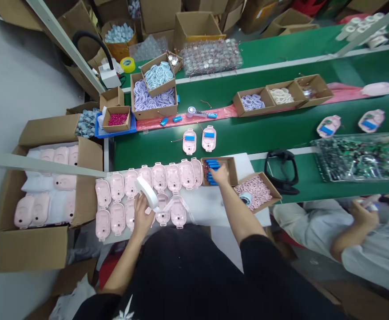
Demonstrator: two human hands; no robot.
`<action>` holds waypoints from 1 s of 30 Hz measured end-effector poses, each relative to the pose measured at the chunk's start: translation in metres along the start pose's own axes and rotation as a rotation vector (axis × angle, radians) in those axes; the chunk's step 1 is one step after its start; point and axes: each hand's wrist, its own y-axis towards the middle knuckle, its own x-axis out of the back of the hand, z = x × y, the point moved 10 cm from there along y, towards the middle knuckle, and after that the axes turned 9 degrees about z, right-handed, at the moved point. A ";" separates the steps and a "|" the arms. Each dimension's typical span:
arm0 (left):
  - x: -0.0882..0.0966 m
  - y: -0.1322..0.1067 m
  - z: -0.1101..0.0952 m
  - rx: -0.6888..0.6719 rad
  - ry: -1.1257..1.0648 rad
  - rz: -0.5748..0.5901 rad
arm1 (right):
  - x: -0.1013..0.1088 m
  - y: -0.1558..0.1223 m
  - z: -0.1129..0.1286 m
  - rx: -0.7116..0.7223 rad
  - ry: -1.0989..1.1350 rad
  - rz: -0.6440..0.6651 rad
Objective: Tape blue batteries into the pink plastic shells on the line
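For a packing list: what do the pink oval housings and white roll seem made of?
The pink oval housings look like moulded plastic: smooth, satin surface, even colour. The white roll in the left hand looks like foam or paper tape, matte, wound in layers; which is unclear.

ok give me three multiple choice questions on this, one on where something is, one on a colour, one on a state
1. Where is the right hand?
a. on the green belt
b. in the small box of blue batteries
c. on the floor

2. What colour is the roll of tape in the left hand?
a. white
b. blue
c. black

3. What state is the big carton on the left in?
a. taped shut
b. open, with pink casings inside
c. flattened

1 b: the fingers reach down among the batteries.
2 a: the roll shows white.
3 b: its flaps stand open around the casings.
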 end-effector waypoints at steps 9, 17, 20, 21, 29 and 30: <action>-0.011 -0.009 -0.018 -0.007 0.040 0.055 | 0.001 0.007 -0.049 -0.191 0.448 -0.020; -0.020 -0.025 -0.082 -0.317 0.303 0.303 | -0.026 -0.158 0.026 0.213 1.183 0.540; -0.021 -0.033 -0.093 -0.365 0.355 0.373 | -0.025 -0.201 0.052 0.330 0.926 0.579; -0.020 -0.036 -0.094 -0.375 0.364 0.385 | -0.023 -0.210 0.060 0.372 0.822 0.563; -0.008 -0.047 -0.088 -0.384 0.352 0.379 | -0.021 -0.249 0.097 0.531 0.516 0.463; -0.008 -0.047 -0.087 -0.382 0.351 0.380 | -0.025 -0.253 0.097 0.532 0.515 0.474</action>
